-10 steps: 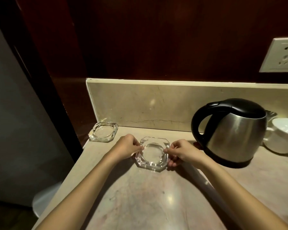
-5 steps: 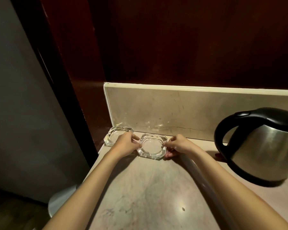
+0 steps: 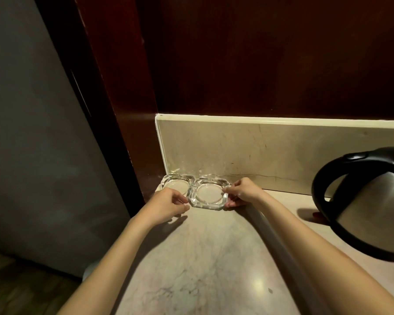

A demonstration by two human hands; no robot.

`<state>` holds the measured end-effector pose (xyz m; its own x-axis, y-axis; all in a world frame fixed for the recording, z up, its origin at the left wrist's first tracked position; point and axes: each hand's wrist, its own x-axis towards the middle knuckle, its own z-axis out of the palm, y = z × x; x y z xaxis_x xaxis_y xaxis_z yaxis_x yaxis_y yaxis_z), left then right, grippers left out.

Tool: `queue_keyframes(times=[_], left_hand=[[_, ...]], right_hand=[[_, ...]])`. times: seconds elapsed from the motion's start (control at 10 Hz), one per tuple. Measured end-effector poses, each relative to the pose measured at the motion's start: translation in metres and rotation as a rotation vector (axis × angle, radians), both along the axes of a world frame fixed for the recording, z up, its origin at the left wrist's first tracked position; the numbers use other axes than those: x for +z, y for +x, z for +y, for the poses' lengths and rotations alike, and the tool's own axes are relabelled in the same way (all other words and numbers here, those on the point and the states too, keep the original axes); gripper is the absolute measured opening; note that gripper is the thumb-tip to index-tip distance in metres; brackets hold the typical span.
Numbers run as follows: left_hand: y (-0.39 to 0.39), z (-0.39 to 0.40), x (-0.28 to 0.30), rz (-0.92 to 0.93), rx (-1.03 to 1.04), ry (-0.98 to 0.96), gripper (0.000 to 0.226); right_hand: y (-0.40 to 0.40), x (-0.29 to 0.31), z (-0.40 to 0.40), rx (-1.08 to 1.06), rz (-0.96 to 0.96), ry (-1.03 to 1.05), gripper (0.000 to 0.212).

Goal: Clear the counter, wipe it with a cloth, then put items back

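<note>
Two clear glass ashtrays sit side by side, touching, in the back left corner of the marble counter (image 3: 191, 258). The left ashtray (image 3: 176, 184) stands against the backsplash. I hold the right ashtray (image 3: 208, 194) between both hands as it rests on the counter. My left hand (image 3: 168, 205) pinches its left rim with curled fingers. My right hand (image 3: 243, 194) pinches its right rim, index finger on top and thumb low at the side.
A steel kettle (image 3: 369, 214) with a black handle and base stands at the right, close to my right forearm. The beige backsplash (image 3: 271, 151) runs behind, under dark wood panelling. The counter's left edge drops off beside a grey wall (image 3: 32, 155).
Both hands slid the ashtray from mid-counter back and left until it met the other ashtray in the corner. My view swung left, so the cups and the socket left the frame.
</note>
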<state>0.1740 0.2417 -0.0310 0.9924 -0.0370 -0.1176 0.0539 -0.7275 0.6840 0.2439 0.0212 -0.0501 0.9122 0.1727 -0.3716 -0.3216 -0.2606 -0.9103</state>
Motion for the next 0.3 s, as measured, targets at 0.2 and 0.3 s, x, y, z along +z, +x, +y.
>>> queue_keyframes(times=[0.2, 0.3], left_hand=[[-0.003, -0.001, 0.000, 0.026, -0.052, -0.012, 0.009], [0.000, -0.002, -0.003, 0.049, -0.093, -0.043, 0.008]], right_hand=[[-0.003, -0.004, 0.004, -0.042, -0.005, -0.007, 0.028], [-0.012, -0.005, 0.002, -0.057, -0.016, 0.009, 0.026]])
